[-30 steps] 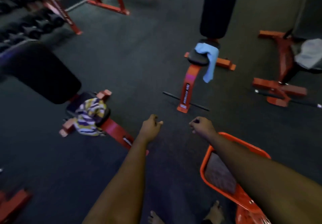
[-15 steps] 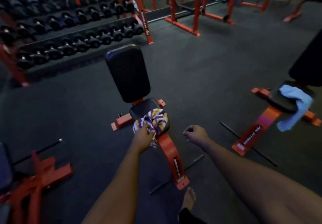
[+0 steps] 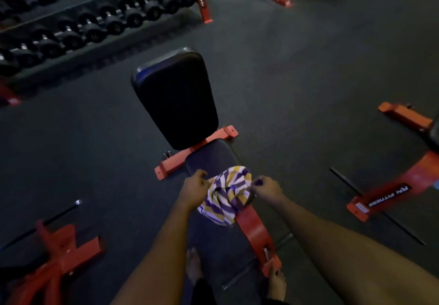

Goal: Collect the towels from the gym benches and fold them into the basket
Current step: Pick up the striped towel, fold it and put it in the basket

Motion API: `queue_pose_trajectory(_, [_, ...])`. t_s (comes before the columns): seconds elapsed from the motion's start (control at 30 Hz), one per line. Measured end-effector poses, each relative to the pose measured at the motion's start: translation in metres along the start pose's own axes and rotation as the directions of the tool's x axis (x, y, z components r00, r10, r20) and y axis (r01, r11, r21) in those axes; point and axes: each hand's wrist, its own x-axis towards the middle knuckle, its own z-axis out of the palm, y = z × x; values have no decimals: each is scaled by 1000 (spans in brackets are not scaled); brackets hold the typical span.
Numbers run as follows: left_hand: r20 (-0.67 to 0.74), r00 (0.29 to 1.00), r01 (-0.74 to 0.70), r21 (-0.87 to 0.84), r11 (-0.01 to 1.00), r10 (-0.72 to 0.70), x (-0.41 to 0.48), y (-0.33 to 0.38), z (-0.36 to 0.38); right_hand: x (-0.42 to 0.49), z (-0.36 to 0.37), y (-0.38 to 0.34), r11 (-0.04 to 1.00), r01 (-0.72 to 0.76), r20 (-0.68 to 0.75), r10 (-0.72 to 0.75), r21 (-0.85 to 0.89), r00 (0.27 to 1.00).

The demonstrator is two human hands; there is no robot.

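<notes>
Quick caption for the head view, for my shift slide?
At a red bench, the left hand and right hand grip a striped towel on its seat, a dumbbell rack behind.

The 2 bare forearms (image 3: 156, 252) reach forward and down, side by side. The left hand (image 3: 193, 189) and right hand (image 3: 267, 188) curl their fingers, pinching opposite edges of the striped towel (image 3: 228, 195).

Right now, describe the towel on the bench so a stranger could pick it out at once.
From the dumbbell rack at upper left, come forward to the red-framed bench with the upright black backrest. At the front of its seat a crumpled towel hangs over the edge, the left hand and right hand pinching its sides. It alone is striped: purple, yellow and white.
</notes>
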Motion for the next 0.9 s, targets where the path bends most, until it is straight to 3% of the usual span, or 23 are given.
queue_pose_trajectory(0.13, [114,991,-77,77,994,68,96,-30,13,68,32,9,981,-138,-102,153,138,983])
queue_pose_trajectory(0.27, [260,965,-82,190,978,30,183,-69,39,127,61,25,918,-304,-179,354,253,918])
queue_pose_trajectory(0.47, [568,819,-170,369,914,-77,240,-104,92,180,105,57,861,-457,-73,482,222,873])
queue_pose_trajectory(0.67, [686,727,-382,383,841,18,234,-97,82,157,90,44,964,-260,-161,265,56,951])
queue_pose_trajectory(0.77, [677,735,-272,239,932,41,217,-72,43,131,50,19,989,-149,-246,149,19,958])
queue_pose_trajectory(0.83, [636,770,-238,198,951,60,212,-54,17,113,16,-3,998,-30,-273,14,-52,962])
queue_pose_trajectory(0.9, [656,751,-263,204,943,67,205,-24,-9,95,-19,-27,987,86,-244,-117,-135,963])
